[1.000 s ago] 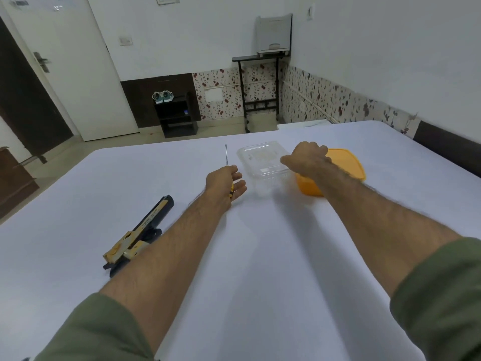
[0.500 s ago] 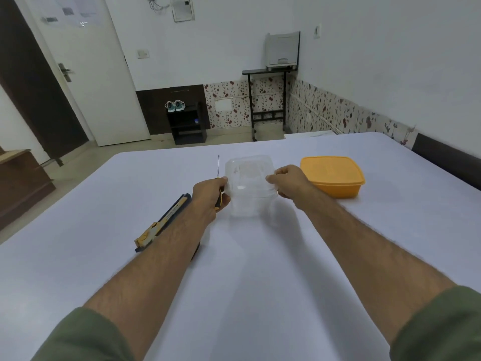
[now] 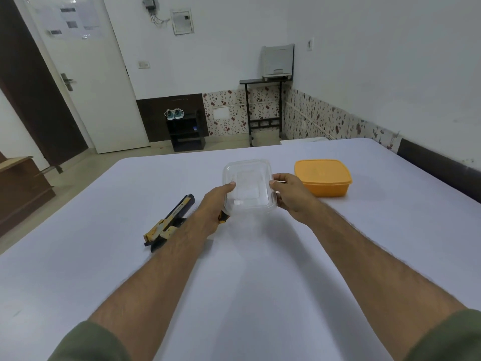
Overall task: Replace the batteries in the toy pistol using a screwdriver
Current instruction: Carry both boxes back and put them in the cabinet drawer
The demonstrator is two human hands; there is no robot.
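A clear plastic container (image 3: 248, 186) with its lid on is held between both hands above the white surface (image 3: 260, 295). The left hand (image 3: 216, 205) is closed on the container's left side, thumb over the lid's rim. A yellow-and-black handle, apparently the screwdriver (image 3: 223, 218), is seen tucked under the same hand; its shaft is hidden. The right hand (image 3: 289, 194) is closed on the container's right side, thumb likewise on the rim. Something small and pale is seen inside the container, too faint to identify.

The toy pistol (image 3: 170, 222), black with yellow-tan panels, is laid flat on the surface to the left of the left hand, barrel pointed far and right; its grip end is partly covered by the left forearm. An orange lidded box (image 3: 322, 177) is set on the surface just right of the right hand, slightly farther away, not touched. Green sleeves are seen at the near edge.
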